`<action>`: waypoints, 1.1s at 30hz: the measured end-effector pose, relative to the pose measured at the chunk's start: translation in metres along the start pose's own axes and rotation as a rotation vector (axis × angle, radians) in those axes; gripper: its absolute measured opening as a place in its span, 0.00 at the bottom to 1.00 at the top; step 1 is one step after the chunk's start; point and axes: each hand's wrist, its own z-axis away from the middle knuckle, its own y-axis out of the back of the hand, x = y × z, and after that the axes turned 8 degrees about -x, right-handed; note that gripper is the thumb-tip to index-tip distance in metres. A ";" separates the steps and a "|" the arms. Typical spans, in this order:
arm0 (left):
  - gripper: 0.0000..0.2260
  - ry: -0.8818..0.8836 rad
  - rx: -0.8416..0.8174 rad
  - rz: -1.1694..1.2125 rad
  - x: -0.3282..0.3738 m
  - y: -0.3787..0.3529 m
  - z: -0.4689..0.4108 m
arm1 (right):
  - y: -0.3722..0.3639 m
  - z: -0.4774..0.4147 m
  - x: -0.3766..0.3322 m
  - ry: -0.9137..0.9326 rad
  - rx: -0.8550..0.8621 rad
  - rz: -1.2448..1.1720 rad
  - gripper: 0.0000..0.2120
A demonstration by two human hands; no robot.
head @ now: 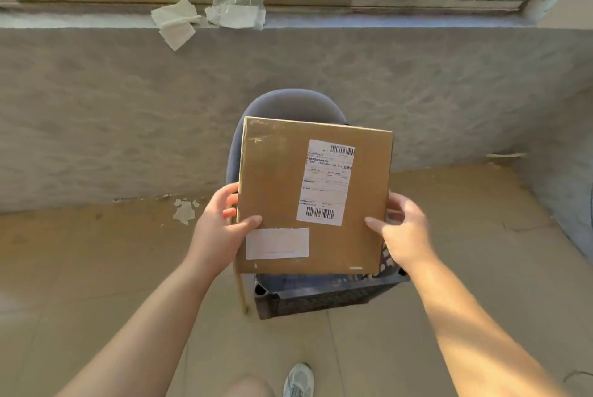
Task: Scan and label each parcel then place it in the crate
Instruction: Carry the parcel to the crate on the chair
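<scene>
Currently gripping the cardboard parcel [282, 185] with both hands and holding it up in the air, printed face toward the camera, just above the dark latticed plastic crate [321, 298] and in front of the blue-grey chair [288, 104]. Clamping the left hand [221, 230] on the parcel's left edge: pressing the thumb flat on the front face just above the small white label [277, 243], curling the fingers round behind. Clamping the right hand [404, 233] on the right edge likewise, laying the thumb on the front and wrapping the fingers round the side.

Judging the labelling as probably done for this parcel, going by the large printed shipping label [327, 181] with its two barcodes and the smaller white one stuck near the lower left corner. Not being able to tell about the scan: seeing no scanner anywhere in view. Judging the placing as not yet done, keeping the parcel over the crate and seemingly clear of it.

Catching only the crate's near wall and a strip of its inside beneath the parcel, so not being able to tell about parcels already in there. Seeing no other parcels waiting either, so leaving the remaining count open. Noting torn white paper [175, 23] and crumpled clear plastic [239, 7] on the window ledge [96, 19], possibly peeled label backing, and a grey trainer [298, 380] at the bottom edge
</scene>
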 end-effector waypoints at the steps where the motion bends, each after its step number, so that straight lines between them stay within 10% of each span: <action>1: 0.22 -0.006 0.026 -0.007 0.004 -0.002 -0.013 | -0.001 -0.013 -0.005 -0.009 -0.016 -0.047 0.27; 14: 0.28 0.211 -0.185 0.235 -0.016 -0.018 -0.162 | -0.032 -0.148 0.001 -0.282 -0.039 -0.449 0.21; 18: 0.35 0.337 -0.257 0.207 -0.028 -0.022 -0.198 | -0.043 -0.178 0.018 -0.348 -0.034 -0.405 0.19; 33: 0.11 0.570 -0.328 -0.250 -0.083 -0.046 -0.282 | -0.072 -0.259 0.065 -0.442 -0.090 0.178 0.16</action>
